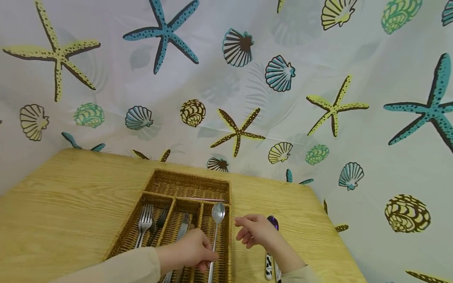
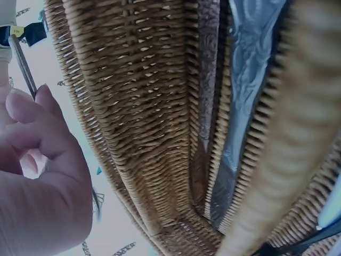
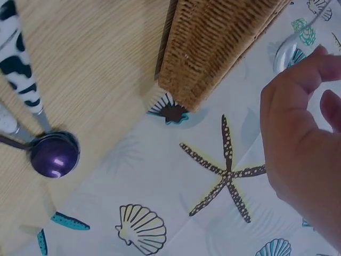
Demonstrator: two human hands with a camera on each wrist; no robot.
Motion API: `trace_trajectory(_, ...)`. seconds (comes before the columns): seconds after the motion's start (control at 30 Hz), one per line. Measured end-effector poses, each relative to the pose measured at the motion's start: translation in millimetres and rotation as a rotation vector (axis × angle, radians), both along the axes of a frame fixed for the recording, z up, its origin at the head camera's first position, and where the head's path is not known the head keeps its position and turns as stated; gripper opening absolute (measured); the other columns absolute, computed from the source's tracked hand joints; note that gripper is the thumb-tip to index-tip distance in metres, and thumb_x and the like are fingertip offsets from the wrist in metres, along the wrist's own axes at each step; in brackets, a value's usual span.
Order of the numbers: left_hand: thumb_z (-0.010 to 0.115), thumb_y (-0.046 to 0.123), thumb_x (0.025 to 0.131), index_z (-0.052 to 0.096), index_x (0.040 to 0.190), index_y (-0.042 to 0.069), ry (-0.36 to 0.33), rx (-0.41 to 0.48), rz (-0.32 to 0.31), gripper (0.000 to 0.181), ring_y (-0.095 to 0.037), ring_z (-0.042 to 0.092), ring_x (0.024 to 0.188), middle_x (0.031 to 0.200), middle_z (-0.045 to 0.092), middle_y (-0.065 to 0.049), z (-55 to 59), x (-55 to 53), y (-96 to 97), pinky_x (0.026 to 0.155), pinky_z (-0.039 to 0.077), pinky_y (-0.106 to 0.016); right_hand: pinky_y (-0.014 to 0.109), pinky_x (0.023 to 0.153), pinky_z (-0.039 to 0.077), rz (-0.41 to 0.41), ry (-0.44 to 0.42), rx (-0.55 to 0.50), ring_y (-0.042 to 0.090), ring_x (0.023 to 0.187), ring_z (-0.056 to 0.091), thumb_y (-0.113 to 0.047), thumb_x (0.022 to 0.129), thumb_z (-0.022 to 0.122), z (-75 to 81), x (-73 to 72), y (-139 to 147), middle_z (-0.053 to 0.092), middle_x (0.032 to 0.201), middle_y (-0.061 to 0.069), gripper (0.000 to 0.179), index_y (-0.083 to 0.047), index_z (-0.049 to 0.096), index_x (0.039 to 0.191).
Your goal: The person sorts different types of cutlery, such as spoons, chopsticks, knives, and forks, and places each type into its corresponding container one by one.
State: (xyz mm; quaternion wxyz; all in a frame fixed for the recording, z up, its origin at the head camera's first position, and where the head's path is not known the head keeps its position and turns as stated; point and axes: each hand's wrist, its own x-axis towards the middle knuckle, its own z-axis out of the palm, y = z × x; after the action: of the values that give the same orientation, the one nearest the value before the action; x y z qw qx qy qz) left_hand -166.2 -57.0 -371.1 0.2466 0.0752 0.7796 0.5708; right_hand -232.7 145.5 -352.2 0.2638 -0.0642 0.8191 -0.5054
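My left hand pinches the handle of a long silver spoon between thumb and fingers. The spoon's bowl points away from me, over the right-hand compartment of a wicker cutlery tray. In the left wrist view the spoon's handle rises from the fingertips. Beyond the tray's right edge hovers my right hand, holding nothing, its fingers loosely bent toward the spoon. Below that hand, on the table, lie a spoon with a shiny purple bowl and spotted black-and-white handles, partly hidden by the forearm.
Silver forks and dark-handled cutlery fill the tray's left compartment. Knives lie in the middle one, and a thin pinkish stick lies along the back divider. A starfish-and-shell patterned cloth hangs behind the wooden table.
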Motion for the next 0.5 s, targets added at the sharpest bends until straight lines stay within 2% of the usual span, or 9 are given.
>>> trace_trajectory(0.1, 0.061, 0.007, 0.088, 0.062, 0.059, 0.005, -0.064, 0.017, 0.007, 0.029, -0.002, 0.041, 0.039, 0.045, 0.049, 0.006, -1.4, -1.7, -4.0, 0.042, 0.031, -0.018, 0.021, 0.052, 0.046, -0.031, 0.001, -0.003, 0.004, 0.054, 0.052, -0.035, 0.096, 0.05, 3.0, -4.7, 15.9, 0.06, 0.064, -0.004, 0.048, 0.009, 0.055, 0.115)
trace_trajectory(0.23, 0.061, 0.008, 0.089, 0.059, 0.057, 0.009, -0.109, -0.005, 0.024, 0.032, -0.002, 0.037, 0.038, 0.043, 0.047, 0.006, -2.5, -4.3, -6.5, 0.041, 0.026, -0.019, 0.02, 0.052, 0.046, -0.047, 0.017, -0.001, 0.003, 0.054, 0.052, -0.035, 0.097, 0.048, 3.8, -8.2, 31.8, 0.061, 0.064, -0.005, 0.049, 0.01, 0.054, 0.115)
trace_trajectory(0.37, 0.061, 0.007, 0.089, 0.058, 0.057, 0.01, -0.144, -0.033, 0.049, 0.033, -0.002, 0.04, 0.038, 0.042, 0.046, 0.006, -4.2, -5.8, -4.5, 0.043, 0.03, -0.018, 0.02, 0.052, 0.047, -0.057, 0.025, 0.013, 0.003, 0.053, 0.051, -0.035, 0.097, 0.048, 3.1, -7.6, 42.0, 0.06, 0.065, -0.005, 0.048, 0.01, 0.054, 0.113)
trace_trajectory(0.5, 0.059, 0.006, 0.089, 0.059, 0.056, 0.01, -0.133, -0.069, 0.051, 0.034, -0.002, 0.04, 0.037, 0.041, 0.046, 0.006, -6.5, -5.9, 0.0, 0.045, 0.038, -0.017, 0.019, 0.052, 0.047, -0.067, 0.022, 0.005, 0.002, 0.053, 0.051, -0.035, 0.097, 0.048, 3.1, -6.8, 47.4, 0.059, 0.065, -0.005, 0.048, 0.01, 0.054, 0.113)
